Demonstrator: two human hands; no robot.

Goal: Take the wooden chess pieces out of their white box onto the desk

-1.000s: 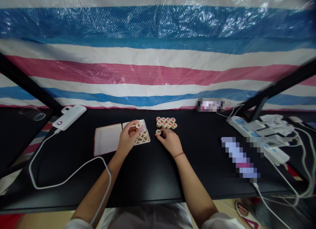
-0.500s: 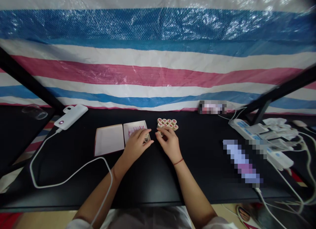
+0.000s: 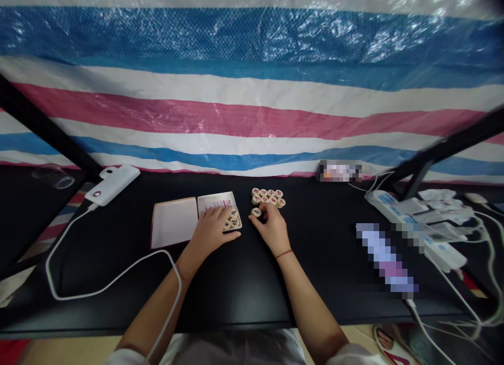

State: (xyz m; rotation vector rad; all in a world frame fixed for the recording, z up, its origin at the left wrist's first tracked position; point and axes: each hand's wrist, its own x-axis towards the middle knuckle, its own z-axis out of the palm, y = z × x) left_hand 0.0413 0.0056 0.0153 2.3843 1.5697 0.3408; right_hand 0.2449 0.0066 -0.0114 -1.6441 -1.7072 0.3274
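Observation:
Two rows of round xiangqi pieces with red characters (image 3: 266,196) stand together on the black table. Just in front of them lies a single xiangqi piece with a black character (image 3: 256,212), between the thumb and index finger of my right hand (image 3: 271,226). My left hand (image 3: 210,228) reaches over the white box (image 3: 208,199), fingers bent down into it and thumb apart along its near edge. Several black-character pieces (image 3: 233,222) show in the box beside those fingers. What lies beneath the left palm is hidden.
Left of the box lies its open lid (image 3: 173,223). A white power bank (image 3: 114,185) with a white cable (image 3: 114,286) is at the left; the cable crosses my left forearm. To the right are a blurred-out phone (image 3: 388,260) and a power strip (image 3: 425,228) with chargers.
My left hand has moved left and down over the box, uncovering more pieces. The right fingers have shifted slightly, so the black-character piece now shows clearly.

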